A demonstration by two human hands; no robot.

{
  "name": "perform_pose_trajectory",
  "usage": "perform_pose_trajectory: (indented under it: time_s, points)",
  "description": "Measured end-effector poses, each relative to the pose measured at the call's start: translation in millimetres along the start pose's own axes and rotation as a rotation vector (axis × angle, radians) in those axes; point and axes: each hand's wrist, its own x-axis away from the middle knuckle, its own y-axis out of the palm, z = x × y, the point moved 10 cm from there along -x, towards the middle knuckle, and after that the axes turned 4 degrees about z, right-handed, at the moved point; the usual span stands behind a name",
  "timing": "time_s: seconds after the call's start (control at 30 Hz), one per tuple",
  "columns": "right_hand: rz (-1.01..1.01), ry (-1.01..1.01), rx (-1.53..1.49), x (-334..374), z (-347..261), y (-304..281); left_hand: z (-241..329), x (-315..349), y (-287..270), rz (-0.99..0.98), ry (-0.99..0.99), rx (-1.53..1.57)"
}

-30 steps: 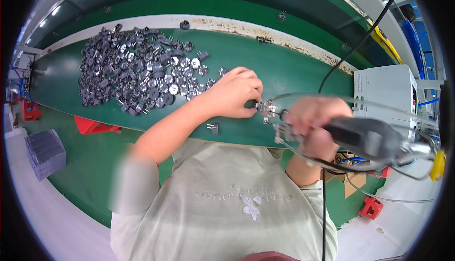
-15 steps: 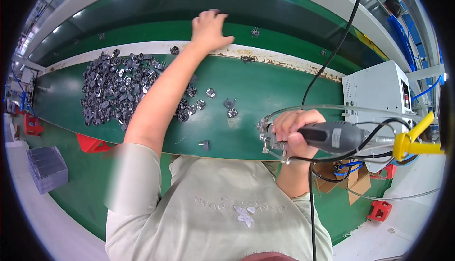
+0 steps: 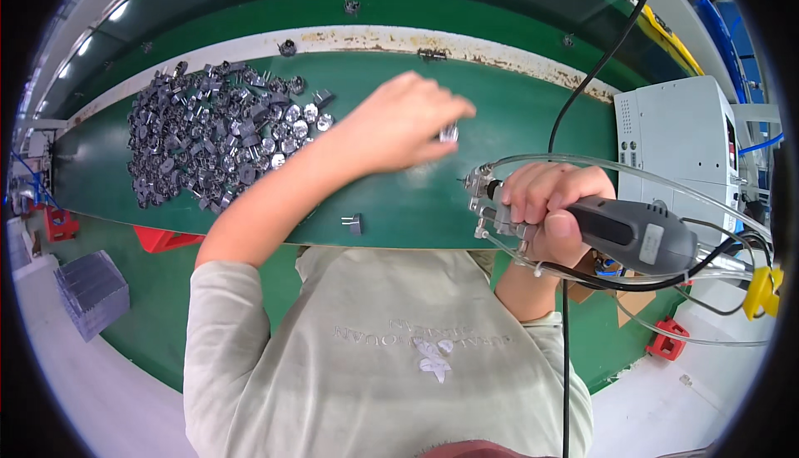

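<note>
The left hand (image 3: 408, 121) reaches over the surface (image 3: 524, 113), palm down, its thumb and forefinger parted; a shiny round plug part (image 3: 449, 133) shows between their tips, though I cannot tell whether it is gripped or lying beneath them. The right hand (image 3: 559, 200) is closed firmly around a grey powered screwdriver (image 3: 637, 235), whose metal nose (image 3: 480, 183) points left, just beside the left hand's side of the work area and apart from that part. Clear tubes (image 3: 707, 190) and dark cables run from the tool to the right, past a yellow clip (image 3: 761, 293).

Nearer the person, a single two-pinned plug piece (image 3: 353, 224) lies on the surface. To the left spreads a large heap of dark plug parts (image 3: 200, 138), some with silvery faces up. A white box-shaped machine (image 3: 670, 125) stands at the right. Beyond a worn white ledge (image 3: 358, 39), a few more pieces (image 3: 352, 6) sit on a green strip (image 3: 466, 21); red stools (image 3: 667, 339) stand on the floor below
</note>
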Motion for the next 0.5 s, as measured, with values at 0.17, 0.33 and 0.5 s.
perform_pose_trajectory:
  time_s: [0.17, 0.33, 0.5]
  points:
    - [-0.045, 0.029, 0.011, -4, 6, 10, 13, 47, 23, 0.012, -0.029, 0.035]
    - [-0.061, 0.026, 0.007, -5, 11, 15, 9, 56, 17, 0.074, -0.020, 0.020]
    - [-0.155, 0.041, 0.069, -4, 15, 15, 1, 60, 26, 0.026, -0.045, 0.082]
